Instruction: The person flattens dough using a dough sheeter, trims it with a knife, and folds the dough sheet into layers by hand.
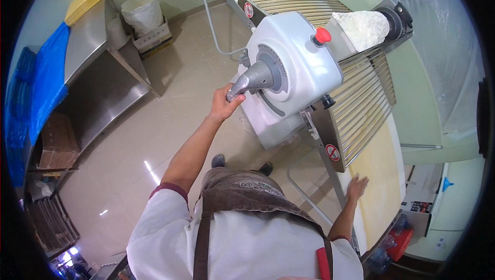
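Observation:
A dough sheeter with a white housing (pixel 304 58) stands before me. My left hand (pixel 225 103) is wrapped round the end of its grey metal lever (pixel 252 80), which sits on a round dial with a marked scale. My right hand (pixel 357 186) is open, fingers spread, at the edge of the near conveyor belt (pixel 379 177). That belt has a pale yellow middle and white margins; whether the yellow is a thin dough sheet or the belt's own colour, I cannot tell. A slatted metal guard (pixel 361 104) covers the belt beside the housing.
A red stop button (pixel 323 35) tops the housing. Behind it sits a tray of white flour (pixel 361 28). Bent metal rails (pixel 211 22) stick out below the belts. At left are a steel table (pixel 87 42), blue plastic sheeting (pixel 49 84) and a cardboard box (pixel 56 140). A white sack (pixel 141 14) stands farther back.

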A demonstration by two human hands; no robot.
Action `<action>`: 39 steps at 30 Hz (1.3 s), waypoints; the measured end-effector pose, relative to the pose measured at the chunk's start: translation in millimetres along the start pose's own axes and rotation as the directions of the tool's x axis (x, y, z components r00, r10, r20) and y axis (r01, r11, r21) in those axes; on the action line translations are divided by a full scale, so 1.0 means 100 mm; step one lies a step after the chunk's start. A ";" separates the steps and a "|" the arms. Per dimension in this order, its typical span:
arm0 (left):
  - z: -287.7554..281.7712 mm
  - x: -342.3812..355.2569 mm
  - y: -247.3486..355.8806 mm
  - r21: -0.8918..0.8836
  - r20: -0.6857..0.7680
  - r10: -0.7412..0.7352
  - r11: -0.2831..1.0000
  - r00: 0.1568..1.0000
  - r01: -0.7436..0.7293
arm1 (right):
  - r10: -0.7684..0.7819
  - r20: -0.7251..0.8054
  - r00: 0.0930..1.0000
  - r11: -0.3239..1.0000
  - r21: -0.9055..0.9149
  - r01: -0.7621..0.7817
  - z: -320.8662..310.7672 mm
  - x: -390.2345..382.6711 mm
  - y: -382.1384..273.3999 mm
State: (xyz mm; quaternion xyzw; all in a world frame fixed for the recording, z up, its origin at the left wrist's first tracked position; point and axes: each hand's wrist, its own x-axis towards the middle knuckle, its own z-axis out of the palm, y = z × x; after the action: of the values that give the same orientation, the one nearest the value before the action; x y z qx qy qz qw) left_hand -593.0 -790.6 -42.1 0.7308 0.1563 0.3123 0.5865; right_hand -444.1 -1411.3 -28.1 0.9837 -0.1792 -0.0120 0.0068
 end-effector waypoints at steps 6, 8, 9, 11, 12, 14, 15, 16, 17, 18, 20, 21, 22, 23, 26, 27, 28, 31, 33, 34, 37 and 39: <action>0.02 0.05 0.13 0.134 -0.064 0.026 0.991 0.998 -0.017 | -0.179 0.009 0.984 0.983 0.034 0.179 0.05 -0.08 -0.16; -0.04 0.08 0.10 0.157 -0.051 0.042 0.987 0.998 -0.033 | -0.209 -0.002 0.978 0.976 0.063 0.209 0.04 -0.09 -0.19; -0.07 0.10 0.08 0.139 -0.029 0.089 0.987 0.996 -0.084 | -0.242 -0.006 0.970 0.965 0.099 0.241 0.03 -0.09 -0.22; -0.09 0.11 0.07 0.117 -0.008 0.137 0.984 0.991 -0.135 | -0.266 -0.043 0.963 0.944 0.189 0.270 0.03 -0.12 -0.30; -0.08 0.10 0.07 0.118 -0.004 0.097 0.988 0.995 -0.096 | -0.266 -0.045 0.963 0.944 0.188 0.270 0.02 -0.14 -0.33; -0.08 0.09 0.09 0.119 -0.002 0.058 0.991 0.998 -0.057 | -0.282 -0.054 0.958 0.940 0.186 0.287 -0.02 -0.16 -0.38; -0.08 0.10 0.09 0.106 0.006 0.062 0.992 0.998 -0.063 | -0.282 -0.054 0.958 0.939 0.187 0.288 -0.03 -0.13 -0.39; -0.08 0.09 0.10 0.094 0.015 0.066 0.993 0.998 -0.067 | -0.298 -0.059 0.953 0.934 0.188 0.304 -0.02 -0.12 -0.41; -0.06 0.10 0.10 0.092 0.024 0.068 0.993 0.997 -0.070 | -0.304 -0.064 0.950 0.931 0.190 0.311 -0.01 -0.12 -0.38; -0.05 0.10 0.09 0.096 0.027 0.063 0.993 0.998 -0.066 | -0.292 -0.063 0.954 0.935 0.192 0.299 0.00 -0.09 -0.37; -0.03 0.11 0.05 0.136 0.018 0.091 0.986 0.996 -0.092 | -0.324 -0.076 0.943 0.925 0.183 0.333 0.02 0.00 -0.35; -0.01 0.13 0.00 0.164 0.016 0.129 0.978 0.992 -0.130 | -0.366 -0.102 0.925 0.911 0.165 0.379 0.07 0.06 -0.32; -0.02 0.12 -0.04 0.144 0.003 0.130 0.981 0.991 -0.129 | -0.402 -0.127 0.907 0.897 0.145 0.418 0.12 0.15 -0.32; -0.07 0.10 -0.08 0.128 -0.004 0.132 0.983 0.991 -0.131 | -0.403 -0.158 0.902 0.883 0.190 0.428 0.13 0.21 -0.40; -0.16 0.04 -0.14 0.021 -0.031 0.082 0.996 0.996 -0.081 | -0.419 -0.164 0.893 0.868 0.215 0.447 0.02 0.33 -0.61; -0.09 0.18 0.10 0.048 -0.027 0.172 0.984 0.985 -0.170 | -0.350 -0.108 0.930 0.910 0.195 0.365 -0.06 0.37 -0.65; 0.01 0.38 0.34 -0.003 -0.042 0.287 0.958 0.957 -0.287 | -0.318 -0.063 0.946 0.927 0.191 0.324 -0.10 0.44 -0.63; 0.21 1.04 0.91 0.093 -0.091 0.320 0.945 0.943 -0.312 | -0.307 -0.062 0.950 0.925 0.215 0.313 0.04 0.74 -0.32; 0.17 1.36 1.41 0.475 -0.090 0.395 0.824 0.914 -0.309 | -0.298 -0.058 0.953 0.907 0.294 0.301 -0.14 0.78 -0.36; 0.16 1.58 1.53 0.553 -0.016 0.514 0.719 0.858 -0.421 | -0.299 -0.045 0.953 0.905 0.302 0.298 -0.20 0.85 -0.26; 0.53 2.18 1.72 0.528 0.113 0.329 0.779 0.938 -0.337 | -0.001 -0.057 0.998 0.978 0.208 0.013 -0.04 1.06 0.89; 0.60 2.46 1.57 0.568 0.247 0.263 0.741 0.933 -0.359 | 0.295 -0.034 0.955 0.929 0.245 -0.278 0.01 1.04 2.04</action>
State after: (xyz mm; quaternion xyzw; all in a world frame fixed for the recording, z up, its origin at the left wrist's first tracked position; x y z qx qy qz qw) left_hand -390.5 -731.5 168.2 0.9163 0.0787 0.2836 0.2717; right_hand -418.4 -1639.2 -28.0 0.9405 -0.3206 0.0450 -0.1031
